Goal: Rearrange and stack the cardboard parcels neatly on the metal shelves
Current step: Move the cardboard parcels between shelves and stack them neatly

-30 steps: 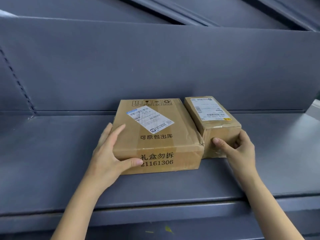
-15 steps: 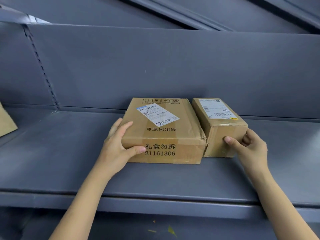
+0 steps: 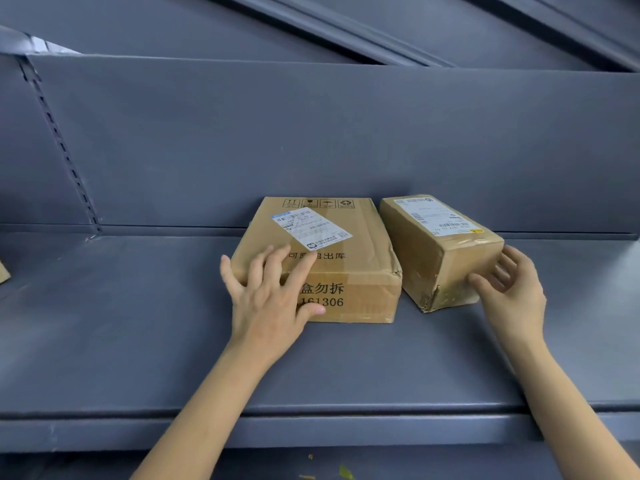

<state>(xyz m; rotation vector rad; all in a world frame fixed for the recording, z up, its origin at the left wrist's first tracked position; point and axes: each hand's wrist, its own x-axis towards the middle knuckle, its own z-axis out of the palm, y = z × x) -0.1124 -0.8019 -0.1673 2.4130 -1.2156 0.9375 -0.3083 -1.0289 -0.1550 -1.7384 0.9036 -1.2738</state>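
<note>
The left hand [image 3: 270, 299] covers the near left corner of the big box [image 3: 322, 268], hiding the first printed characters and the start of the number on its front. One fingertip also blots a character in the line printed on top. The small print on the label [image 3: 311, 227] beyond those fingers is too blurred to read, as is the label on the small box [image 3: 440, 251]. Whether the right hand [image 3: 512, 289] touches that box cannot be told. Far off to the left hand's side, a scrap of cardboard [image 3: 2, 273] is cut by the frame edge. Both forearms run out of view below.
</note>
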